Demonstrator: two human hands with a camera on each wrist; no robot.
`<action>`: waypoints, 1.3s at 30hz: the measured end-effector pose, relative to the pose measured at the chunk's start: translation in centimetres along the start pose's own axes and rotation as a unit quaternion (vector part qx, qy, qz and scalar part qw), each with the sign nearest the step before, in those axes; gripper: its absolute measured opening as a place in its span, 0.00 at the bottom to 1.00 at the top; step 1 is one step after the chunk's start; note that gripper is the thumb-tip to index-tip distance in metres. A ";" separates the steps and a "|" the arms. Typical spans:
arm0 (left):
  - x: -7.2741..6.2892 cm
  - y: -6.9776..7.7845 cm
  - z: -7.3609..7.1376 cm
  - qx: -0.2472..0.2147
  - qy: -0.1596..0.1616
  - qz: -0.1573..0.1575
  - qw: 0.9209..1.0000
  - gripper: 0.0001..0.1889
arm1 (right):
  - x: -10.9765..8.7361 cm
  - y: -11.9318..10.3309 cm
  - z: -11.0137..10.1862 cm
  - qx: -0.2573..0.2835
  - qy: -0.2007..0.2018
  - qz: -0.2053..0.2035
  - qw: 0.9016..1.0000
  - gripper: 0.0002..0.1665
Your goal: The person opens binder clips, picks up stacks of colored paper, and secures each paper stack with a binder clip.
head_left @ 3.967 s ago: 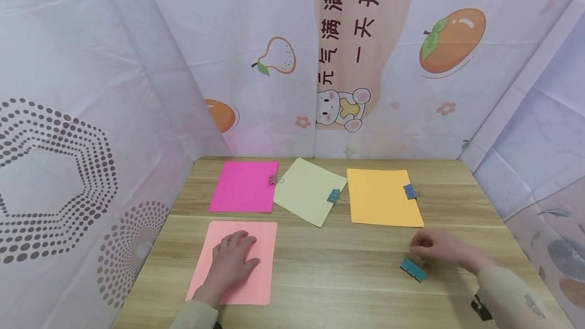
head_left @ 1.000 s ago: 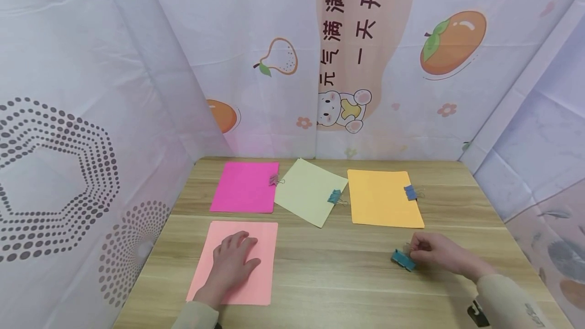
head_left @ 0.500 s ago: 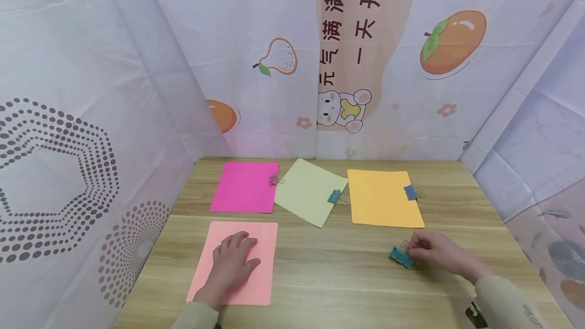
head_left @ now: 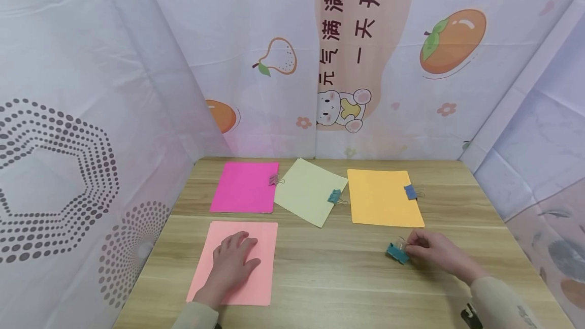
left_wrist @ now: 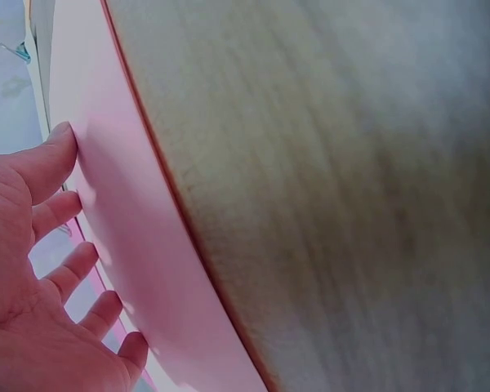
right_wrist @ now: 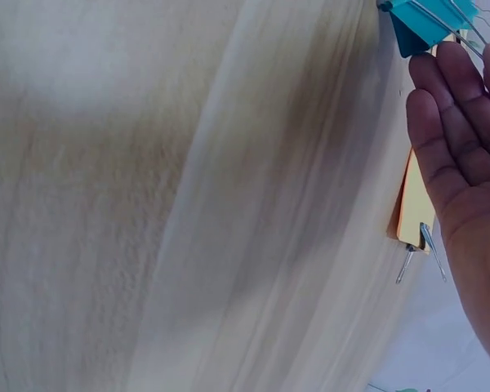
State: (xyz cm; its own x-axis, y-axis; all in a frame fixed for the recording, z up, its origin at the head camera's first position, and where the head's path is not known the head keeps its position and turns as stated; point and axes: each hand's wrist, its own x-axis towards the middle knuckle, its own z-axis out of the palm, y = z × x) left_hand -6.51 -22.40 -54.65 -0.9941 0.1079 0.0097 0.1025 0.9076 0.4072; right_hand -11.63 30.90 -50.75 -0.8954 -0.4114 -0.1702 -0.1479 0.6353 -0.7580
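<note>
My left hand (head_left: 232, 265) rests on a light pink sheet stack (head_left: 264, 268) at the front left of the table, fingers spread and slightly bent. The left wrist view shows those fingertips touching the pink paper (left_wrist: 139, 237). Over the right half of the table, my right hand (head_left: 441, 253) pinches a teal binder clip (head_left: 397, 253) by its wire handles. In the right wrist view the clip's body (right_wrist: 425, 23) is just beyond the fingertips, at the top edge. Whether the clip touches the tabletop, I cannot tell.
Along the back lie three paper stacks: magenta (head_left: 244, 187) with a purplish clip (head_left: 273, 179), pale green (head_left: 306, 194), turned at an angle, with a teal clip (head_left: 334, 196), and yellow-orange (head_left: 381, 199) with a blue clip (head_left: 410, 192). Printed curtains (head_left: 242, 19) surround the wooden table (head_left: 329, 278).
Over the last seconds my right hand has carried the teal binder clip a short way left and toward the back of the table. My left hand has stayed on the pink paper.
</note>
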 end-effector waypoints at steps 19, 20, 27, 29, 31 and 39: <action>0.0 -0.1 0.1 -0.001 0.003 0.003 1.000 0.23 | 0.3 0.3 1.2 0.032 0.040 0.053 0.997 0.07; 0.0 -0.1 0.1 -0.002 0.003 0.002 1.000 0.23 | 0.3 0.3 1.3 0.032 0.044 0.057 0.997 0.07; 0.0 -0.1 0.0 -0.002 0.009 0.008 1.000 0.23 | 0.3 0.3 1.8 0.044 0.063 0.057 0.995 0.06; 0.0 -0.1 0.0 -0.004 0.010 0.008 1.000 0.23 | 0.3 0.3 1.9 0.047 0.067 0.052 0.995 0.06; -0.1 -0.1 0.0 -0.003 0.010 0.008 1.000 0.23 | 0.3 0.3 2.0 0.049 0.072 0.046 0.995 0.07; -0.1 0.0 0.0 -0.004 0.003 0.003 1.000 0.24 | 0.1 0.2 2.4 0.028 0.100 0.039 0.994 0.07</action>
State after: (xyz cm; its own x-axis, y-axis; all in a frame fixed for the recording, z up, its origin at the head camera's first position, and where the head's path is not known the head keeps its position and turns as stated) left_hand -6.39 -22.38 -54.65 -0.9936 0.1112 0.0183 0.1088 0.9034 0.4148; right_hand -10.78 29.42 -52.48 -0.9695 -0.2214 -0.1050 -0.0568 0.6197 -0.7828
